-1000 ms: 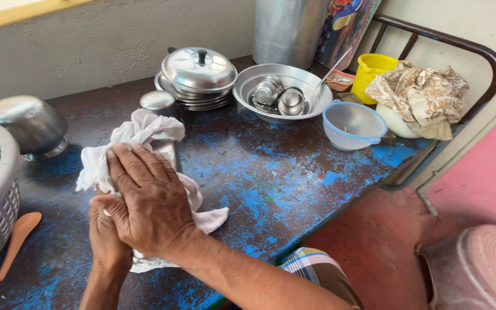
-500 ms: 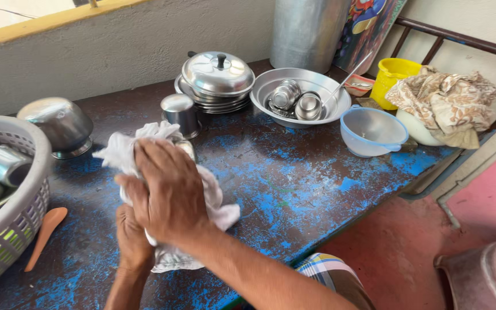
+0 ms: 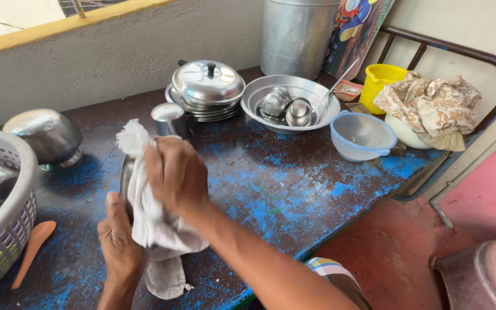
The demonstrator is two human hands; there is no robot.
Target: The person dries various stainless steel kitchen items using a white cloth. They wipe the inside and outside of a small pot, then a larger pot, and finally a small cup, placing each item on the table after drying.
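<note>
Worn blue table [image 3: 294,195], steel cups [image 3: 287,106] in bowl [image 3: 259,92], both hands gripping cloth-wrapped vessel [image 3: 126,178].

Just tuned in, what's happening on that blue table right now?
A person is wiping a steel vessel with a white cloth over the worn blue table. The left hand grips the vessel from below, and the right hand presses the cloth against it. Behind them stand a steel tumbler, a lidded stack of plates and a bowl of steel cups. A plastic basket sits at the left.
</note>
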